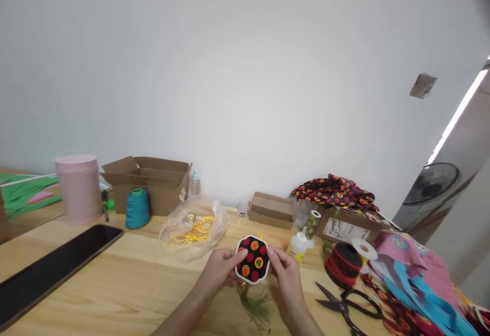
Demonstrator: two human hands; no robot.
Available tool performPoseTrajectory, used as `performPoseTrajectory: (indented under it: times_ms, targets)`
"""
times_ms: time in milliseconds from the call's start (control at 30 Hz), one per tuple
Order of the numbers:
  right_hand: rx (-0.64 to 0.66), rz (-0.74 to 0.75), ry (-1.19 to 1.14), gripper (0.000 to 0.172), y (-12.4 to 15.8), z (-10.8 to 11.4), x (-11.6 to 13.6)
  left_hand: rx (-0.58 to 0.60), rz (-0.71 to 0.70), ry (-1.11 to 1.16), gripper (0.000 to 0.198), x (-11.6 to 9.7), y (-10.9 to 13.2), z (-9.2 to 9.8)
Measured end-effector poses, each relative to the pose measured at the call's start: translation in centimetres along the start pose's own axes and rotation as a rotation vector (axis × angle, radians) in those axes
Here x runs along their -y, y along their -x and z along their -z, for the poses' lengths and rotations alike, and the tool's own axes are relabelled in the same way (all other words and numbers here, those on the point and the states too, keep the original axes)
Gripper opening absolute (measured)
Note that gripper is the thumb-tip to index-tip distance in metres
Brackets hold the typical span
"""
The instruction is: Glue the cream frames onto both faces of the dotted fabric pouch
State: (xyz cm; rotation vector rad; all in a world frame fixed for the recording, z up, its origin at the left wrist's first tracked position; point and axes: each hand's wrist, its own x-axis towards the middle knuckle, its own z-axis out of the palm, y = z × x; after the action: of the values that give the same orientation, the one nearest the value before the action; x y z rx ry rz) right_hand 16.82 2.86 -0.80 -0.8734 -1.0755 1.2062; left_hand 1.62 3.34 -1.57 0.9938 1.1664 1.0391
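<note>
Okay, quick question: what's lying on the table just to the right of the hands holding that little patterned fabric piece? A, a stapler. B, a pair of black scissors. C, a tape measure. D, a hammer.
B: the black scissors lie on the wooden table right of the right hand, which with the left hand holds the patterned fabric piece.

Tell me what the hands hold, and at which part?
Both hands, left and right, hold the flowered fabric pad by its opposite side edges.
</note>
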Motion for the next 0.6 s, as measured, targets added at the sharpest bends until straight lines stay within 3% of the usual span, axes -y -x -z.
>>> performPoseTrajectory:
  times_ms: [100,333,600]
  targets:
    - [0.028,0.006,0.03,0.026,0.0,0.0,-0.4,0.004,-0.024,-0.014,0.05,0.1,0.0,-0.3]
    - [-0.02,-0.026,-0.013,0.03,-0.5,0.9,-1.8,0.175,-0.026,0.013,0.048,-0.3,0.4,-0.2]
    - [0.043,-0.071,-0.087,0.026,-0.2,0.3,-1.7,0.103,-0.05,0.005,0.047,-0.2,0.6,-0.7]
